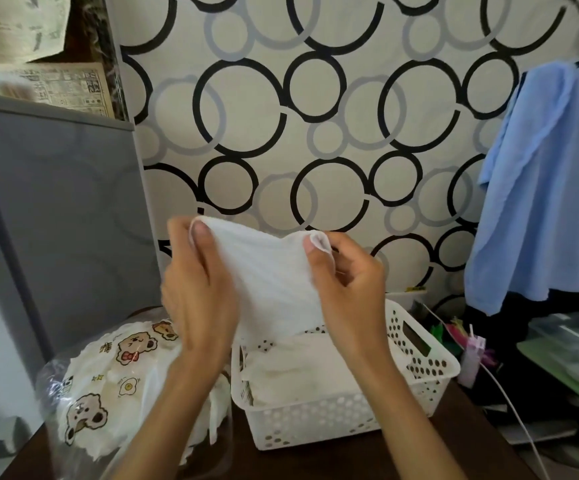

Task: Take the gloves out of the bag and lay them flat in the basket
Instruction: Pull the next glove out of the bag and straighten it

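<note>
A white knitted glove point(267, 275) hangs stretched between my two hands, above the back of the basket. My left hand point(198, 289) pinches its left top corner and my right hand point(346, 285) pinches its right top corner. Below stands a white perforated plastic basket point(315, 420) on the dark table, with white gloves lying flat inside. To its left lies a clear plastic bag point(108, 375) printed with cartoon bears, bulging with more white gloves.
A grey cabinet point(56, 209) stands at the left. A blue cloth point(540, 188) hangs at the right, with cluttered items and a white cord point(509, 403) below it. A circle-patterned curtain point(315, 116) covers the back.
</note>
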{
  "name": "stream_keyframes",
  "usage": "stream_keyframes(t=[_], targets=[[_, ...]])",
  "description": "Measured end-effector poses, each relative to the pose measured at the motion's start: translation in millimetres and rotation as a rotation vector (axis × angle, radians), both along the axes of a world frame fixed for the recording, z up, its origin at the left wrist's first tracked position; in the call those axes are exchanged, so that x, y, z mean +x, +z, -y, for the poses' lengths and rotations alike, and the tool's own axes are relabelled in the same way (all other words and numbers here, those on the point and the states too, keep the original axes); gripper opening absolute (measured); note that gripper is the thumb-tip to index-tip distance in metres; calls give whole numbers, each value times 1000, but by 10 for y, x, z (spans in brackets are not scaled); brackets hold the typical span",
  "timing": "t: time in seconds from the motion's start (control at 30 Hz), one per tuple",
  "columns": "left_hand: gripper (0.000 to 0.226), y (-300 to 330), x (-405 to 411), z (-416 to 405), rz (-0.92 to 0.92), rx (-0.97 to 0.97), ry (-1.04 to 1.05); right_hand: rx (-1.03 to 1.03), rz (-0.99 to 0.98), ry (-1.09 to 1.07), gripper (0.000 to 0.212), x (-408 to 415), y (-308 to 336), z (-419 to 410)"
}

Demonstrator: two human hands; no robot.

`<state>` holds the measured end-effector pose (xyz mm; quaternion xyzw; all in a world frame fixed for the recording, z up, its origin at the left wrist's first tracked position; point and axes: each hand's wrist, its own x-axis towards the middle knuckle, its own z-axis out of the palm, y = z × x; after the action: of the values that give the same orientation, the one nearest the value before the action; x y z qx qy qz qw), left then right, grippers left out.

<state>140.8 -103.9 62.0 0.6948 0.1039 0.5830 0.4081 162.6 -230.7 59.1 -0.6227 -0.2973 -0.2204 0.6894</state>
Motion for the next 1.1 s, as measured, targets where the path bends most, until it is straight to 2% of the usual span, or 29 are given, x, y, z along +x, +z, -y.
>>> stream_keyframes(t=[0.07, 0.17, 0.27, 0.37, 0.5, 0.6, 0.67, 0.73, 0.8, 0.83, 0.9, 0.97, 1.0, 1.1], targets=[[22, 90, -4, -66, -65, 158, 91, 25, -73, -5, 20, 55, -30, 1], [27, 34, 143, -96, -407, 359, 61, -71, -225, -66, 29, 282, -145, 162], [29, -303, 473, -118, -790, 526, -107, -330, -328, -185, 28, 575, -330, 438], [30, -610, 761, -85, -985, 659, -169, -605, -448, -251, 27, 734, -464, 648], [33, -743, 971, -2, -1040, 840, -128, -897, -583, -245, 38, 802, -520, 775], [35, -762, 1062, -5, -1068, 944, -87, -1008, -584, -346, 39, 850, -598, 803], [31, -712, 1046, 14, -1017, 942, -85, -1016, -557, -433, 37, 879, -650, 803], [25, -648, 969, 20, -871, 888, -99, -1012, -507, -493, 44, 875, -663, 794], [16, -606, 865, -14, -755, 814, -162, -1003, -371, -559, 48, 859, -648, 780], [16, -598, 811, -33, -770, 788, -238, -972, -286, -577, 46, 840, -625, 755], [35, -629, 715, -27, -979, 737, -461, -904, -208, -487, 36, 818, -586, 680], [68, -736, 650, 26, -1295, 812, -624, -993, -269, -238, 34, 820, -629, 584], [80, -815, 630, 33, -1417, 892, -638, -1121, -329, -123, 37, 827, -680, 538], [95, -1012, 652, -29, -1556, 999, -606, -1581, -532, 3, 78, 862, -824, 529]])
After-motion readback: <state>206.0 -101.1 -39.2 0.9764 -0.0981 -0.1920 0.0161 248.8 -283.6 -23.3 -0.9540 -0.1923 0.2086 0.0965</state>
